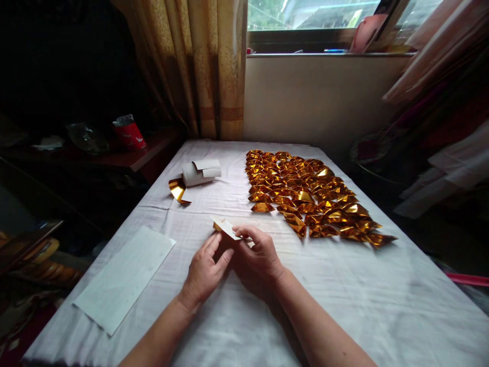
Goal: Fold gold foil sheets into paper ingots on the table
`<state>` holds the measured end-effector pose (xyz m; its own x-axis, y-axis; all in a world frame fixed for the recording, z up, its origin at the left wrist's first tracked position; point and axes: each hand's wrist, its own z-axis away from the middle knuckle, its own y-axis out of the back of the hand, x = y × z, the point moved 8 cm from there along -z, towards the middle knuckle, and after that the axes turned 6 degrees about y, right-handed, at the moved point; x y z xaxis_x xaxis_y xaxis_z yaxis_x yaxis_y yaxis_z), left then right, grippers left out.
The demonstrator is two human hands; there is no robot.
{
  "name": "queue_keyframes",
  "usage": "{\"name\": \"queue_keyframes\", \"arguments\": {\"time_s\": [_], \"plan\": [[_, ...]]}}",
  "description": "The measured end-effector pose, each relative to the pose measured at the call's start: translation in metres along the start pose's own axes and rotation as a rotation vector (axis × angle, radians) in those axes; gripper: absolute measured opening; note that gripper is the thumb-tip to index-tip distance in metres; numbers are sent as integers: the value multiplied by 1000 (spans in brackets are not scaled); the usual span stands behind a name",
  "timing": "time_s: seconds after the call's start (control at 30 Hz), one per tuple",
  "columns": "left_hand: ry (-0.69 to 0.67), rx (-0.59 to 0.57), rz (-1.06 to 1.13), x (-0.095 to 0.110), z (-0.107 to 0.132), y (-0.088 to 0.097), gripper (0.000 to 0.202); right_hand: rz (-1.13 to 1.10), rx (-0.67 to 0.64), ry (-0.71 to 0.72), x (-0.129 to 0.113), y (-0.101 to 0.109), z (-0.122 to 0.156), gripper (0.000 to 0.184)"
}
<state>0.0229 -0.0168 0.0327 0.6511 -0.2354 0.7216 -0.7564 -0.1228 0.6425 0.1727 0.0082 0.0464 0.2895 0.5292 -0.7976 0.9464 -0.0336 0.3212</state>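
Note:
Between my hands, near the middle of the table, is a small sheet of gold foil paper [228, 229], its pale side up and a gold edge showing at the left. My right hand [261, 251] grips its right end between thumb and curled fingers. At the near left edge lie the fingers of my left hand [206, 264], held together with the thumb apart; whether they pinch the paper is hard to see. To the right, folded gold foil pieces [294, 191] lie in several overlapping rows.
A white roll [200, 172] and a curled gold foil strip [178, 190] lie at the back left. A stack of pale paper [126, 280] rests at the front left. Beyond the cloth-covered table [344, 306] are a curtain [214, 66], a window, and a side shelf holding a red packet [129, 133].

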Motion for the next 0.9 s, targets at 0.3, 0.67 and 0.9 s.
{"name": "queue_keyframes", "arguments": {"time_s": [0.3,0.67,0.9], "plan": [[329,-84,606,5,-9,-17,54,-122,-84,63,-15,-13,3,24],[-316,198,3,37,-24,25,29,585,210,288,-22,32,-8,52],[-784,107,-308,51,-17,25,28,785,27,497,-33,30,-5,17]]}}
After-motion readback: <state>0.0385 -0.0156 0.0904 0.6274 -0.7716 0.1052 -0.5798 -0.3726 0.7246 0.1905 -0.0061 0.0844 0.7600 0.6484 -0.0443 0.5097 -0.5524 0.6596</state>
